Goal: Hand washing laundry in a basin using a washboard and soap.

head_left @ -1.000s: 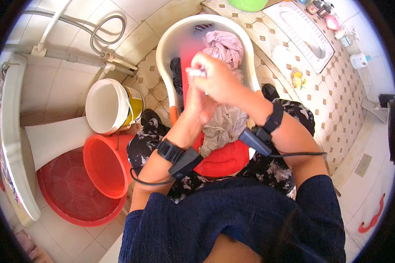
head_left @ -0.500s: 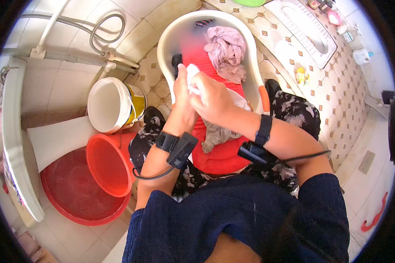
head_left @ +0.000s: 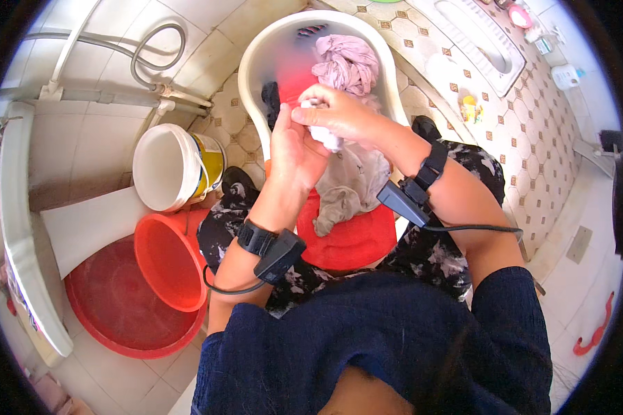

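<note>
Over the tub point(head_left: 390, 86), the two hands are together on a small white cloth point(head_left: 331, 138). The right hand point(head_left: 345, 116), its fingers bent, pinches the white cloth from above. The left hand point(head_left: 296, 153) is turned partly palm up beneath it; some of its fingers are hidden, so I cannot tell whether they close on the cloth. A strap with a black box sits on each forearm.

In the tub's far right part lies a bunched pink cloth point(head_left: 346, 63). A dark cloth point(head_left: 272, 100) is against its left side. Cloudy water shows at the tub's far end, partly covering something red. A crumpled beige cloth point(head_left: 353, 187) lies at the tub's near end, on a red piece point(head_left: 349, 245); board or fabric, I cannot tell.

Left of the tub, a white bucket point(head_left: 165, 169) is tipped on its side. Nearer the person, also left of the tub, an orange basin point(head_left: 169, 266) leans in a wider red basin point(head_left: 128, 311). A squat toilet point(head_left: 491, 45) is set in the floor, right of the tub.
</note>
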{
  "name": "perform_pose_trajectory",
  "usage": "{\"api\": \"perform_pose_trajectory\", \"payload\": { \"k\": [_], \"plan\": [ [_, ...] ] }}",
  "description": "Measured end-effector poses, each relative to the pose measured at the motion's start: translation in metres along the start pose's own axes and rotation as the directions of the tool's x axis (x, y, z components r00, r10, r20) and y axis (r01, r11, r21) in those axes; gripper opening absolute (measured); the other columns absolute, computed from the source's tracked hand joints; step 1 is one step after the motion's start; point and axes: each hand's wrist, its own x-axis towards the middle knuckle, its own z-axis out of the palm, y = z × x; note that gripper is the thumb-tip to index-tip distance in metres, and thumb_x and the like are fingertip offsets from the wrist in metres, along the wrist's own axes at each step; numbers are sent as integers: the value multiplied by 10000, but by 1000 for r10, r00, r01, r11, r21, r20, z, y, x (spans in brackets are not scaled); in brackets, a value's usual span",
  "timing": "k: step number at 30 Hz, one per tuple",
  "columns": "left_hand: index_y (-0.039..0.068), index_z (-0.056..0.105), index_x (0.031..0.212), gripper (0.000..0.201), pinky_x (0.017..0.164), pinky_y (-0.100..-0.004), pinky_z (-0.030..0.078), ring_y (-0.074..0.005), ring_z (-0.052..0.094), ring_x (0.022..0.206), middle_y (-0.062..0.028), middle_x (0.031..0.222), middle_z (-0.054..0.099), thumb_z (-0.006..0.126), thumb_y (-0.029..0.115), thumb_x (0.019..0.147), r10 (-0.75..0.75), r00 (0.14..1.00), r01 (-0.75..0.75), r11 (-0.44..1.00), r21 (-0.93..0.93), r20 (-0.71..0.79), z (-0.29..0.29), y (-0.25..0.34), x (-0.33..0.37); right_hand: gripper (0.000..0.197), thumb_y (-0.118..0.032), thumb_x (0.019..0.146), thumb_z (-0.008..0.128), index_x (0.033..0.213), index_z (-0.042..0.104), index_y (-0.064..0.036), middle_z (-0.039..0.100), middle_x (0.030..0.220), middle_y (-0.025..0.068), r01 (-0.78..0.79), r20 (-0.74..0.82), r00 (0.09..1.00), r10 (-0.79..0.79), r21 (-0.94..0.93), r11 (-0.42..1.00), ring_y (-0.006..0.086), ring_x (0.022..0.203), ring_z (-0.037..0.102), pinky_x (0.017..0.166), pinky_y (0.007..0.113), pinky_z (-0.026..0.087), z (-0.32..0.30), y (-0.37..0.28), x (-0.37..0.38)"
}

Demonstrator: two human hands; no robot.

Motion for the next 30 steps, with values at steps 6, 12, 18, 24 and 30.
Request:
{"api": "perform_pose_trajectory", "payload": {
  "k": [6, 12, 18, 24, 30],
  "plan": [
    [98, 448, 1122, 339, 890, -405, 410, -223, 523, 1008, -117, 1080, 530, 341, 346, 917, -16, 992, 33, 991, 132, -126, 9, -21, -4, 208, -101, 705, 603, 884, 498, -77, 556, 746, 105, 122, -201, 957, -209, -374, 919, 165, 673, 567, 597, 307, 453, 15, -24, -11],
    [69, 464, 1078, 388, 848, -404, 437, -236, 532, 986, -119, 1053, 538, 347, 399, 910, 76, 986, -48, 981, 186, -150, -24, -15, 1, 155, -125, 723, 562, 855, 512, -61, 577, 798, 146, 460, 6, 802, -597, -643, 612, 342, 734, 571, 622, 420, 459, 50, -13, -42],
    [46, 487, 943, 386, 744, -397, 477, -244, 578, 831, -108, 907, 575, 289, 377, 934, 102, 953, -68, 990, 126, -284, 4, -3, 4, 116, -145, 745, 540, 807, 490, -60, 545, 726, 158, 126, -286, 827, -484, -745, 655, 355, 667, 553, 568, 452, 424, 15, 2, -5],
    [49, 499, 873, 373, 653, -365, 467, -198, 565, 732, -65, 786, 566, 315, 369, 929, 258, 905, -195, 959, 207, -338, 0, -3, 9, 126, -135, 752, 513, 828, 474, -41, 549, 682, 194, 258, -188, 847, -498, -673, 693, 365, 675, 558, 570, 458, 420, 41, -10, -31],
    [-35, 465, 1112, 518, 855, -372, 440, -243, 552, 992, -138, 1075, 556, 266, 408, 931, 97, 939, -69, 993, 95, -331, 23, -15, 0, 201, -180, 806, 456, 877, 480, 7, 582, 765, 232, -41, -394, 862, -319, -682, 731, 390, 719, 569, 636, 446, 454, 3, 14, 8]
  ]
}}
